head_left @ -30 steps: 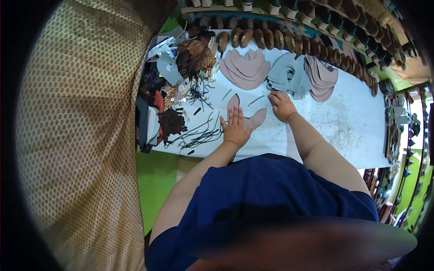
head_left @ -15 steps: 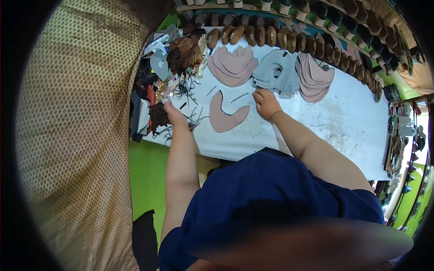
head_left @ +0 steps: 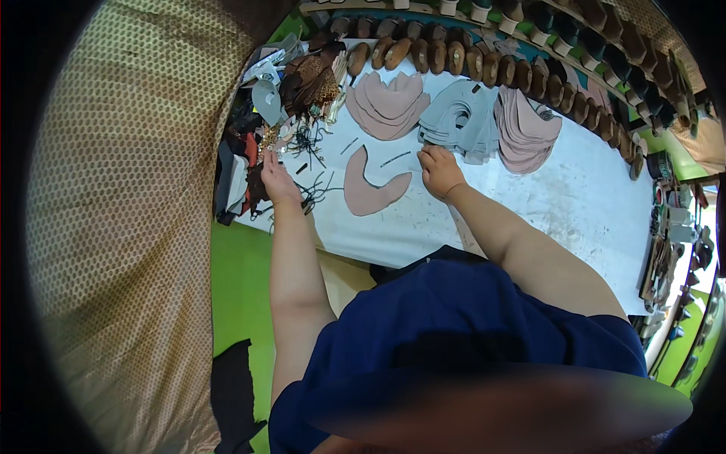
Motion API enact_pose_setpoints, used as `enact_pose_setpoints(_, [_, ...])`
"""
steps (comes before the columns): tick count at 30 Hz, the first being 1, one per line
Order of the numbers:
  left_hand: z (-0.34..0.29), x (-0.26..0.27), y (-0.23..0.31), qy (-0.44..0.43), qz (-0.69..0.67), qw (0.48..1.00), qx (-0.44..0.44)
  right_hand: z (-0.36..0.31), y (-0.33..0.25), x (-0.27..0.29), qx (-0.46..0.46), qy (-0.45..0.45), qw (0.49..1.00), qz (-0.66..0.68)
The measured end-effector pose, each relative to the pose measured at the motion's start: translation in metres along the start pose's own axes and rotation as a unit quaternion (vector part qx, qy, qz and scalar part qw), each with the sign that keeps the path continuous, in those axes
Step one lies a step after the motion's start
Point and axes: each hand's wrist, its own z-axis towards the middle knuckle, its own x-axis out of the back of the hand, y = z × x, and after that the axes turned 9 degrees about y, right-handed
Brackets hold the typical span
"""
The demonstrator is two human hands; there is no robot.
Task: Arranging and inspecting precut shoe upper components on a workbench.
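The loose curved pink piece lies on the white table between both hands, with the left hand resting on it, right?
No: the head view shows the left hand apart from it, near the gold bits. The loose curved pink piece does lie on the white table, between that hand and the right hand.

Bare left arm [head_left: 293, 261] stretched forward, elbow only slightly bent. Left hand [head_left: 278, 181] roughly in line with its forearm, fingers directed away from torso; grip unreadable from this angle. Bare right arm [head_left: 514, 238] slanted forward and inward across from the right. Right hand [head_left: 440, 172] with back upward, fingers bent and close together; palm hidden, grip unreadable. Hands well apart, reach similar.
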Motion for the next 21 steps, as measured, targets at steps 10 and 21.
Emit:
enact_pose_setpoints(10, [-0.019,0.005,-0.011,-0.034,-0.252,0.958,0.132,0.001,-0.002,0.006,-0.013,-0.001,1.0,-0.008])
enact_pose_setpoints(21, [-0.002,0.028,-0.025,-0.094,-0.204,0.953,0.202,0.003,-0.011,0.005,-0.015,0.008,1.0,-0.023])
